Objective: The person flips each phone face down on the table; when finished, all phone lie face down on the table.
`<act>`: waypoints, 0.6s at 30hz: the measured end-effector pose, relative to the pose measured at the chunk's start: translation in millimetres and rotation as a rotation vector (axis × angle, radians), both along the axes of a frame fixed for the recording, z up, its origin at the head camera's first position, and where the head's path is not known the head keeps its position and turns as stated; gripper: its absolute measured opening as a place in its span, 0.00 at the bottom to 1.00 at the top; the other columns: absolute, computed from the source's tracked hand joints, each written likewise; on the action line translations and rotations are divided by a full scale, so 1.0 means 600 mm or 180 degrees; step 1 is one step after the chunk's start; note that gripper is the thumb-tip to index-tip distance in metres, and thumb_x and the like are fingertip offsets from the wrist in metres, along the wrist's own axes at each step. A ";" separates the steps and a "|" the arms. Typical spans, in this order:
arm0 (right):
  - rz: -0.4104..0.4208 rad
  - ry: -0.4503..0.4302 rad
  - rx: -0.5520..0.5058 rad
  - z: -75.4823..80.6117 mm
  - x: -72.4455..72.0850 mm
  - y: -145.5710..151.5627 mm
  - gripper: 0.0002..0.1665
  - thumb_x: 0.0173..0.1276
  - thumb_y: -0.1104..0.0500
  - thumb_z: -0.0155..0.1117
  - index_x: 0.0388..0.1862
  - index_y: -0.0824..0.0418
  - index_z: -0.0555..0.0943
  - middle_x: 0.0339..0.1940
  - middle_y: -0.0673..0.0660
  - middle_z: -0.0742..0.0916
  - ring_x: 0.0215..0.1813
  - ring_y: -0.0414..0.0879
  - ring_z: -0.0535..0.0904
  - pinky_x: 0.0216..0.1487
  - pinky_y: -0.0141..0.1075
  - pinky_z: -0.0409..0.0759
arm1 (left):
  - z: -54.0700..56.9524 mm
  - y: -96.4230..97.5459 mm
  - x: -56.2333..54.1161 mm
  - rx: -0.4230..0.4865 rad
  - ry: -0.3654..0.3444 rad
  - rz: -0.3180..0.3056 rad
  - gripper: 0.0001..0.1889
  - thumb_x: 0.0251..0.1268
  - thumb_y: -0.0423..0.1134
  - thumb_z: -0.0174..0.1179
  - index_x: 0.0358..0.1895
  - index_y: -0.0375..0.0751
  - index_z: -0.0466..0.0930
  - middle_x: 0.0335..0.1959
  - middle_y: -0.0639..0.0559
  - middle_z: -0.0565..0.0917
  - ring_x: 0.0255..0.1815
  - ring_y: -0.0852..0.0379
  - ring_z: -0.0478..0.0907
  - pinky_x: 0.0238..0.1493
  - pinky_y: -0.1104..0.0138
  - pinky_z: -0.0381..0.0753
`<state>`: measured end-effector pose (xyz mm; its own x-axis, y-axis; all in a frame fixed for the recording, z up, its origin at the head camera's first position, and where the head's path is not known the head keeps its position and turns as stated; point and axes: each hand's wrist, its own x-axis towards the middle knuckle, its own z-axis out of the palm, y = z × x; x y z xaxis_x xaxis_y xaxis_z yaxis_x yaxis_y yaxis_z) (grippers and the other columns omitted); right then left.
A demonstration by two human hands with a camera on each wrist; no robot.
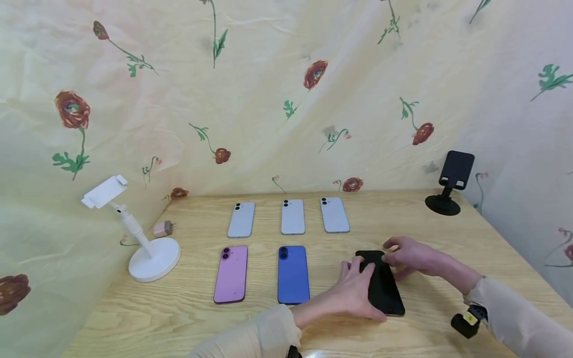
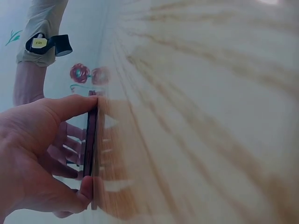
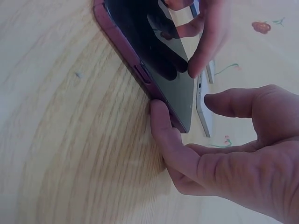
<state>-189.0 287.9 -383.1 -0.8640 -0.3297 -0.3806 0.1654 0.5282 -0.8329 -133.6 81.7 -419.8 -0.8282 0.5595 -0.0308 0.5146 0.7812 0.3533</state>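
Observation:
A smartphone (image 1: 386, 288) lies with its black screen up on the right side of the table, and its reddish-purple side frame shows in the right wrist view. My left hand (image 1: 353, 293) spans it, thumb at the near end and fingertips over the upper part; the left wrist view shows this hand (image 2: 42, 154) gripping it lengthwise. At the far right corner is my right hand (image 1: 416, 256). In the right wrist view, one fingertip of this hand (image 3: 233, 163) touches the phone's side edge while another digit is held apart from it.
To the left lie a blue phone (image 1: 293, 276) and a pink phone (image 1: 231, 274), backs up. Behind them are three white phones (image 1: 293, 217) in a row. A white phone stand (image 1: 154, 258) and a small charger (image 1: 163, 228) are at the left; a black stand (image 1: 455, 171) is back right.

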 end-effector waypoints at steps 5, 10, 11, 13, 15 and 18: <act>0.0017 0.0018 0.0038 0.000 0.002 -0.003 0.28 0.73 0.68 0.56 0.63 0.84 0.61 0.58 0.80 0.70 0.56 0.67 0.72 0.43 0.52 0.83 | 0.001 0.002 0.000 -0.0013 -0.0002 -0.0053 0.50 0.45 0.63 0.76 0.73 0.50 0.66 0.73 0.52 0.57 0.62 0.50 0.59 0.52 0.70 0.71; 0.0021 0.0024 0.0086 -0.001 0.002 -0.006 0.25 0.73 0.68 0.56 0.62 0.82 0.63 0.56 0.76 0.73 0.53 0.64 0.73 0.42 0.52 0.84 | -0.001 0.003 -0.001 -0.0018 -0.0002 -0.0079 0.48 0.46 0.63 0.75 0.72 0.50 0.67 0.72 0.52 0.58 0.61 0.50 0.60 0.51 0.70 0.71; 0.0015 0.0026 0.0088 -0.002 0.002 -0.007 0.25 0.73 0.68 0.55 0.62 0.82 0.64 0.55 0.75 0.74 0.52 0.63 0.73 0.42 0.51 0.84 | -0.001 0.003 -0.002 -0.0023 0.0003 -0.0086 0.48 0.46 0.63 0.75 0.72 0.50 0.67 0.72 0.52 0.58 0.61 0.50 0.60 0.51 0.70 0.71; 0.0009 0.0035 0.0099 -0.002 0.003 -0.009 0.24 0.73 0.68 0.55 0.62 0.82 0.64 0.53 0.73 0.74 0.50 0.61 0.73 0.41 0.51 0.84 | -0.002 0.003 -0.002 -0.0030 0.0013 -0.0100 0.48 0.46 0.63 0.75 0.71 0.49 0.68 0.72 0.51 0.58 0.61 0.50 0.60 0.51 0.71 0.70; -0.0016 0.0039 0.0109 -0.001 0.003 -0.010 0.23 0.73 0.68 0.55 0.61 0.81 0.64 0.51 0.71 0.75 0.48 0.60 0.73 0.41 0.51 0.84 | -0.002 0.003 -0.002 -0.0038 0.0031 -0.0112 0.47 0.46 0.63 0.75 0.71 0.49 0.68 0.72 0.51 0.58 0.61 0.49 0.60 0.51 0.70 0.70; -0.0032 0.0032 0.0126 0.000 0.004 -0.012 0.22 0.73 0.68 0.54 0.61 0.80 0.65 0.47 0.68 0.75 0.45 0.58 0.73 0.40 0.50 0.84 | -0.001 0.003 -0.002 -0.0039 0.0045 -0.0126 0.47 0.47 0.62 0.75 0.71 0.48 0.68 0.71 0.51 0.59 0.61 0.49 0.60 0.51 0.70 0.69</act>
<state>-186.7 280.7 -382.8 -0.8711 -0.3058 -0.3843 0.1625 0.5590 -0.8131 -135.0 83.4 -420.6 -0.8059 0.5915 -0.0263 0.5501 0.7644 0.3363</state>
